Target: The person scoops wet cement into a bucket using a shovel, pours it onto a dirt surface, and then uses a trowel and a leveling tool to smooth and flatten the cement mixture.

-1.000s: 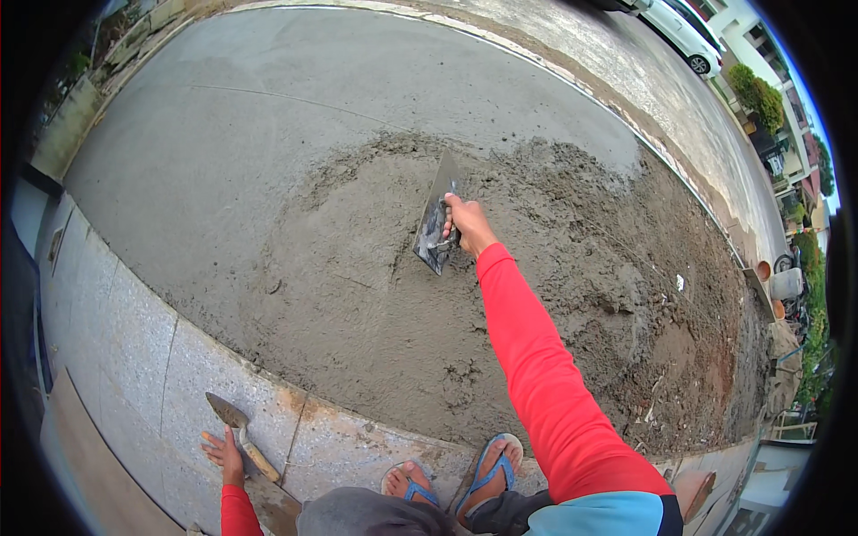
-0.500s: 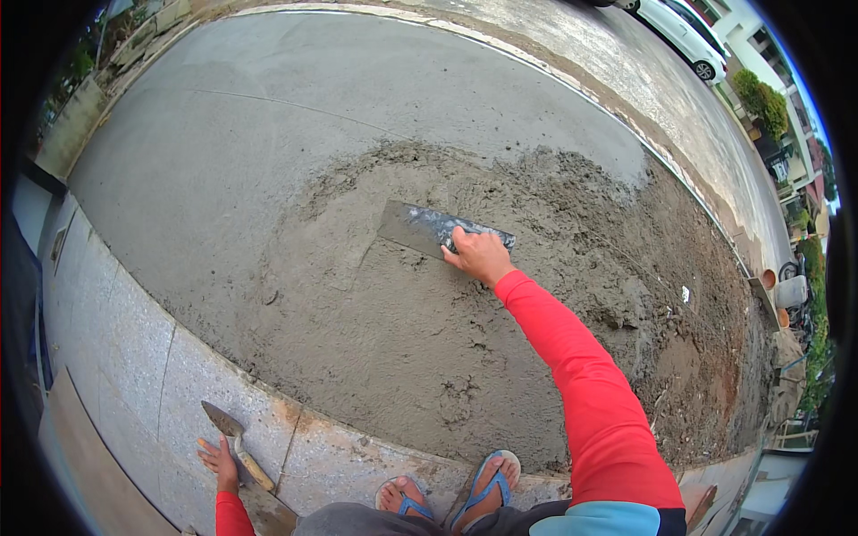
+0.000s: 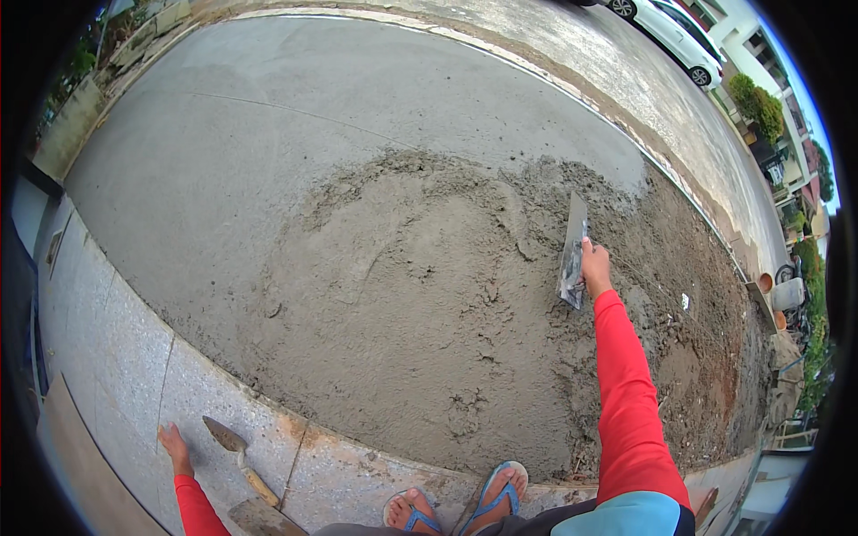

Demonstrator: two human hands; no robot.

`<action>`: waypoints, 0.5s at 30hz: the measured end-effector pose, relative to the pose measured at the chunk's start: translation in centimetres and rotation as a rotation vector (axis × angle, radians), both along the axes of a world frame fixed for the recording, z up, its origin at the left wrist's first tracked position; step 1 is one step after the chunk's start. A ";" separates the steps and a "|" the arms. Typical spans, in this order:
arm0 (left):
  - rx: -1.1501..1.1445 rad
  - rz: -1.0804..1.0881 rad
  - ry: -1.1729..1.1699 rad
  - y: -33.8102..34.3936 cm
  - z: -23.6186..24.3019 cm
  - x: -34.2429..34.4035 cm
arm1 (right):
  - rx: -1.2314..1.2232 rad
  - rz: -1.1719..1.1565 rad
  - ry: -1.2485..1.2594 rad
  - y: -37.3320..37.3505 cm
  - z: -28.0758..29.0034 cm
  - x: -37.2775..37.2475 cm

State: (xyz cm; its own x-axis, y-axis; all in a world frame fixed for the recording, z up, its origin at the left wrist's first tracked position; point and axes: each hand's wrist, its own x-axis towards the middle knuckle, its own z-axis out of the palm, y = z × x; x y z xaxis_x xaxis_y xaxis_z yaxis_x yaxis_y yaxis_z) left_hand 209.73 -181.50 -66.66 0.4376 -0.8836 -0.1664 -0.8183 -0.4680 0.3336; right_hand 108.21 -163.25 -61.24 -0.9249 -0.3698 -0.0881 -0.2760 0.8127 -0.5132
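Note:
My right hand [image 3: 596,266] grips a rectangular finishing trowel [image 3: 575,225] by its handle, the long blade pointing away from me. The trowel lies against rough grey mortar [image 3: 420,295], right of the part that has been spread flatter. On the speckled tile ledge [image 3: 125,344] at the lower left, my left hand [image 3: 175,448] rests with nothing in it, its fingers stretched forward. Beside it lies a pointed brick trowel [image 3: 231,439] with a wooden handle, apart from the hand.
Smooth grey cement [image 3: 241,134] spans the far left. Loose brown soil [image 3: 693,357] borders the mortar on the right. My sandalled feet [image 3: 500,491] stand at the ledge's edge. A flat board [image 3: 264,518] lies near them. Beyond the far border, a white car [image 3: 675,40] is on the road.
My right hand has swept the finishing trowel rightward over the mortar and turned its blade to point away. My left hand has moved left, away from the brick trowel.

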 end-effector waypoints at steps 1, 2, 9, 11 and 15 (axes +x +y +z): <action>0.001 -0.015 0.195 -1.2 -0.5 0.3 | -0.193 -0.148 -0.170 -0.9 -2.7 -0.7; 0.017 -0.024 0.228 -1.6 -2.7 -2.0 | -0.370 -0.300 -0.311 -1.3 -4.2 -1.9; 0.263 0.253 -0.184 -2.9 -4.6 -5.2 | -0.336 0.027 -0.416 -20.3 -5.5 7.3; 0.258 0.251 -0.169 -2.0 -5.3 -7.0 | -0.298 0.113 -0.432 -23.6 -3.9 10.0; 0.264 0.242 -0.192 -2.5 -3.4 -3.9 | -0.199 0.309 -0.180 -29.0 -0.9 19.9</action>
State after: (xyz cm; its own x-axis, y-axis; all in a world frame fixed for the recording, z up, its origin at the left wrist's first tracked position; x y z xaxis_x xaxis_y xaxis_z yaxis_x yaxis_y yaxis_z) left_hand 205.81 -184.00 -70.09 0.6730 -0.6890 -0.2688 -0.7096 -0.7041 0.0282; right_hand 128.06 -192.24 -62.13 -0.7437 -0.6542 -0.1372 -0.3831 0.5853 -0.7146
